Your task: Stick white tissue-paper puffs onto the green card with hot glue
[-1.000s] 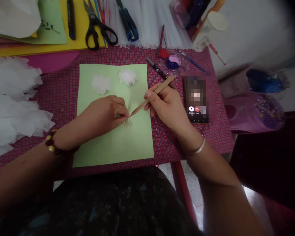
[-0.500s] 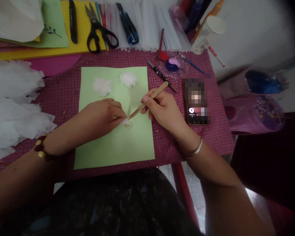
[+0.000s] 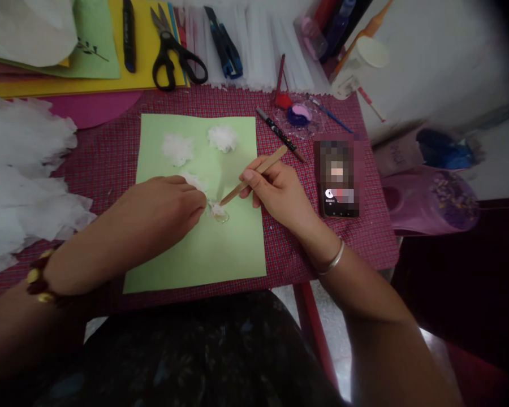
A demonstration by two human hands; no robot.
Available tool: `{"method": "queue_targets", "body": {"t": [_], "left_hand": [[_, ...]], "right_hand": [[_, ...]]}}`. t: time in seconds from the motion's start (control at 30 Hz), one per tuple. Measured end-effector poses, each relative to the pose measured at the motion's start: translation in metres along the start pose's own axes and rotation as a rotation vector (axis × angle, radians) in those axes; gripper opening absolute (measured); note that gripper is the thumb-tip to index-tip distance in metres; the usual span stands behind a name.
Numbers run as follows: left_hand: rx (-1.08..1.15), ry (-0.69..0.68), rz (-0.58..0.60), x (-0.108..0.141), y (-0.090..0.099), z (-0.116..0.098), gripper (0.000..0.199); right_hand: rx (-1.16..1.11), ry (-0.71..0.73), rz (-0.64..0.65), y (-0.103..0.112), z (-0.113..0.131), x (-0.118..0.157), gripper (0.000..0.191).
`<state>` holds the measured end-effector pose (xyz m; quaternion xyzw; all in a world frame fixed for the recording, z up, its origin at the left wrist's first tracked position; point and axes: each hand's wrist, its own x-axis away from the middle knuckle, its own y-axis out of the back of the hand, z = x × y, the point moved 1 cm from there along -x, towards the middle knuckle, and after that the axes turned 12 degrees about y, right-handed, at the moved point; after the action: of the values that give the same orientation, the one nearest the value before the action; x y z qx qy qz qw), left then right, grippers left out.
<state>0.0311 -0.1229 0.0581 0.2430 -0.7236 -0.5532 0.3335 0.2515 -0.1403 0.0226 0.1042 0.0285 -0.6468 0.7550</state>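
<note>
My right hand (image 3: 275, 189) grips a wooden craft stick (image 3: 258, 172) like a pen. The stick's lower tip touches a small white tissue tuft (image 3: 216, 208) beside a wet, shiny ring (image 3: 223, 217) on a light green sheet of paper (image 3: 195, 251). Just left of that tuft is my left hand (image 3: 169, 203), its fingers curled together; what they hold, if anything, is hidden. Behind its knuckles another white tuft (image 3: 194, 181) partly shows. Higher on the sheet lie two fluffy white tissue puffs, a left one (image 3: 178, 148) and a right one (image 3: 222, 138).
White ruffled tissue (image 3: 21, 186) covers the table's left. Scissors (image 3: 169, 53), a black marker (image 3: 129, 37) and a utility knife (image 3: 224, 45) lie along the back. To the right are a pen (image 3: 280, 134), a tape dispenser (image 3: 299, 115), a phone (image 3: 338, 178) and a paper cup (image 3: 365, 62).
My left hand has drawn back to the left from the small tuft, uncovering more of it. The right hand with the craft stick has stayed nearly in place.
</note>
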Motion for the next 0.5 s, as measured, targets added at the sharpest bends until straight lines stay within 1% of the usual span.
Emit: {"method": "queue_targets", "body": {"t": [0.07, 0.2, 0.27, 0.37, 0.5], "left_hand": [[-0.087, 0.041, 0.04, -0.0032, 0.0024, -0.0046, 0.026], [-0.146, 0.096, 0.09, -0.0066, 0.0076, -0.0097, 0.026], [-0.151, 0.112, 0.082, -0.0068, 0.0082, -0.0095, 0.028], [-0.154, 0.115, 0.059, -0.0065, 0.0067, -0.0077, 0.029], [-0.152, 0.109, 0.048, -0.0068, 0.005, -0.0066, 0.031]], "right_hand": [[0.002, 0.006, -0.007, 0.001, 0.0015, -0.0003, 0.032], [0.029, 0.051, -0.118, 0.0052, 0.0066, 0.0012, 0.033], [0.035, 0.058, -0.103, 0.0056, 0.0079, 0.0026, 0.036], [0.038, 0.055, -0.028, 0.0042, 0.0076, 0.0043, 0.039], [0.076, 0.074, -0.063, 0.0038, 0.0062, 0.0048, 0.039]]}}
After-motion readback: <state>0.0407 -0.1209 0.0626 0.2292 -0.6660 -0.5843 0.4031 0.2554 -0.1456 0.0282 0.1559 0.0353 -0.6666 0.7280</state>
